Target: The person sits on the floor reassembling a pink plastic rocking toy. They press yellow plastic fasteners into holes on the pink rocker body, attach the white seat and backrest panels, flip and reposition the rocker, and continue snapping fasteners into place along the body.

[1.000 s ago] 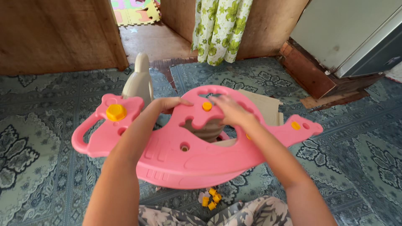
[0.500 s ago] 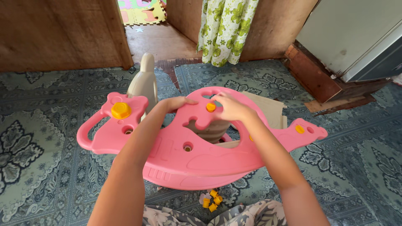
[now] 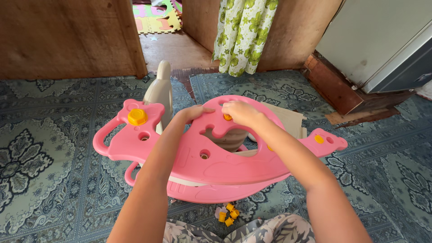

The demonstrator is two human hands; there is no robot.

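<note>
Atop the patterned carpet (image 3: pixel 54 180), pink rocker side panel (image 3: pixel 216 157) lying long axis left-to-right; right hand (image 3: pixel 240 112) pinched on orange bolt (image 3: pixel 228 117) at upper edge, left hand (image 3: pixel 193 113) just beside, clamped over panel rim; spare orange bolts (image 3: pixel 228 215) near front carpet edge

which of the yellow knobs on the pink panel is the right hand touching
The yellow knob at the panel's top centre, half hidden under the right hand. The large left knob and the far-right one sit untouched.
</note>
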